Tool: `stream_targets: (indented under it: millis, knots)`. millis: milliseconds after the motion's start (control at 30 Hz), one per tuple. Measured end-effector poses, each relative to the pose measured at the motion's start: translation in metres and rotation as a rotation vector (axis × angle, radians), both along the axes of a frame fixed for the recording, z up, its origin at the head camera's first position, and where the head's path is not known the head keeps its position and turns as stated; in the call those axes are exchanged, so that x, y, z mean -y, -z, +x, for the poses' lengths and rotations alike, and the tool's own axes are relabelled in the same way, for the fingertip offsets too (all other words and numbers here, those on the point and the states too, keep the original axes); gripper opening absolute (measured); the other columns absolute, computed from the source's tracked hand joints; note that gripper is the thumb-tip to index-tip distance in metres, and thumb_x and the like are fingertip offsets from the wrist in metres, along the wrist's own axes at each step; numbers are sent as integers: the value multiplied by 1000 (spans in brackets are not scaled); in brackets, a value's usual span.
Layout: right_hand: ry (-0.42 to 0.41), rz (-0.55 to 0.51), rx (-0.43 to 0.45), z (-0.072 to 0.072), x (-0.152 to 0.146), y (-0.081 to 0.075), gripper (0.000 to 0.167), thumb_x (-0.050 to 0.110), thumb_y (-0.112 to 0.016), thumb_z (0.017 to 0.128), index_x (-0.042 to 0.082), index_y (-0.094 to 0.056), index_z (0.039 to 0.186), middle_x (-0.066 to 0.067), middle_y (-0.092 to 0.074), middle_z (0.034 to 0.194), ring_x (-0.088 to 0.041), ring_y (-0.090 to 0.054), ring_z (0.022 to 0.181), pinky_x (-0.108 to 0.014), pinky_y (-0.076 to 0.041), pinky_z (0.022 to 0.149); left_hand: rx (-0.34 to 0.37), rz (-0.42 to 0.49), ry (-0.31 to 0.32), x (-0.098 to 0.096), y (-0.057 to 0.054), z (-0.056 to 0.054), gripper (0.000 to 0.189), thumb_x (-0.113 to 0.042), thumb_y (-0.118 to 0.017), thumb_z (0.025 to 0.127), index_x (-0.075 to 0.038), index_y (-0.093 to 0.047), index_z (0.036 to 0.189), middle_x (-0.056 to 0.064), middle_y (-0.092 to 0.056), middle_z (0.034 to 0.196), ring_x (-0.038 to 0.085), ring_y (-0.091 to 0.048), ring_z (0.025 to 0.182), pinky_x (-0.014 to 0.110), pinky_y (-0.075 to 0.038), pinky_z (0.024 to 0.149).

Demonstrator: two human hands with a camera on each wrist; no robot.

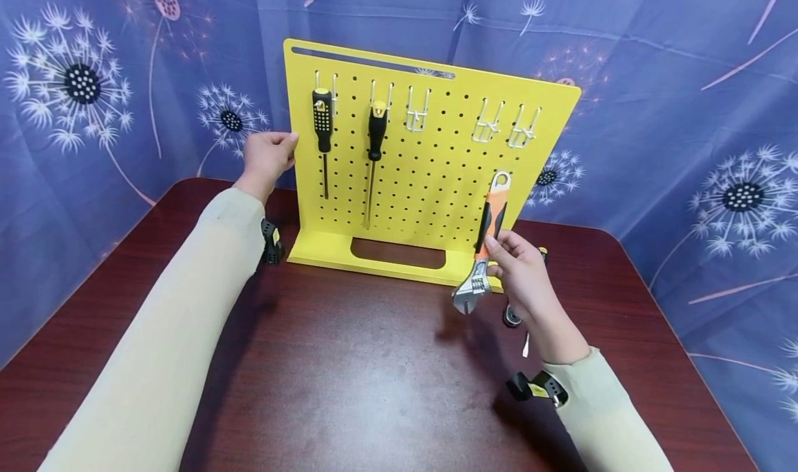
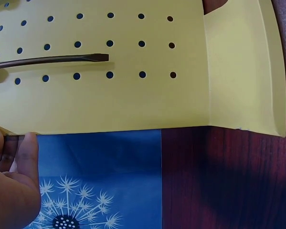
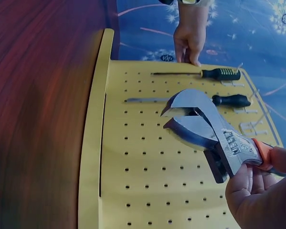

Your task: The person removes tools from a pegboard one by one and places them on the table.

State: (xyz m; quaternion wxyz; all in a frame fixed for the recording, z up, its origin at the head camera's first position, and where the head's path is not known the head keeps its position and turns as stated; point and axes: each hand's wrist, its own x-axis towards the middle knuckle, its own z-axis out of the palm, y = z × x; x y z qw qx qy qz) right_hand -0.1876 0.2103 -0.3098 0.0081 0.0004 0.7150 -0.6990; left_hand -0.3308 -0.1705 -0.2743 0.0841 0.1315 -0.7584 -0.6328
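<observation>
Sleeves (image 1: 149,347) hog the front of the head view: left hand (image 1: 267,159) pinches the yellow pegboard (image 1: 524,91) by its side edge, probably to steady it; right hand (image 1: 524,269) holds an adjustable wrench (image 1: 492,215) ring-up above the worktop (image 1: 361,375). Left wrist cam: same pinch, screwdriver (image 2: 52,61) nearby. Right wrist cam: wrench gripped near its head, likely to leave the ring free.

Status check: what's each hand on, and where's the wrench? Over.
Left hand pinching yellow pegboard by its left edge. Right hand holding adjustable wrench, ring end up. Two screwdrivers hung at board's left; nothing seen blocking wrench.
</observation>
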Motion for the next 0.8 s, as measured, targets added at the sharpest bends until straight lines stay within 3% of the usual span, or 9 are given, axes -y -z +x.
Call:
stream_targets:
  millis: [167, 400, 533, 800]
  knots:
    - [6, -36, 17, -1, -14, 2, 28, 16, -53, 108, 23, -62, 82, 12, -58, 74, -4, -48, 62, -15, -42, 58, 10, 2, 1, -1, -2, 0, 42, -28, -57, 106, -4, -62, 140, 11, -56, 147, 9, -59, 108, 32, -54, 111]
    - [15, -60, 52, -3, -32, 3, 26, 19, -53, 108, 22, -67, 85, 12, -67, 75, -2, -55, 65, -15, -46, 58, 18, 4, -14, 0, -2, 1, 41, -27, -56, 106, -5, -62, 140, 8, -60, 139, 9, -59, 107, 31, -54, 111]
    - [27, -69, 86, -4, -43, 2, 30, 19, -53, 108, 23, -68, 82, 13, -67, 74, -1, -56, 66, -14, -44, 57, 28, 16, -14, -1, -3, 1, 42, -27, -56, 106, -6, -62, 141, 11, -56, 149, 9, -59, 109, 31, -53, 111]
    - [24, -76, 160, -8, -66, 9, 36, 19, -52, 108, 24, -69, 77, 12, -61, 68, 0, -50, 63, -13, -42, 54, 19, 11, -8, -1, -1, -1, 42, -27, -57, 106, -4, -61, 141, 13, -56, 148, 9, -60, 107, 31, -54, 111]
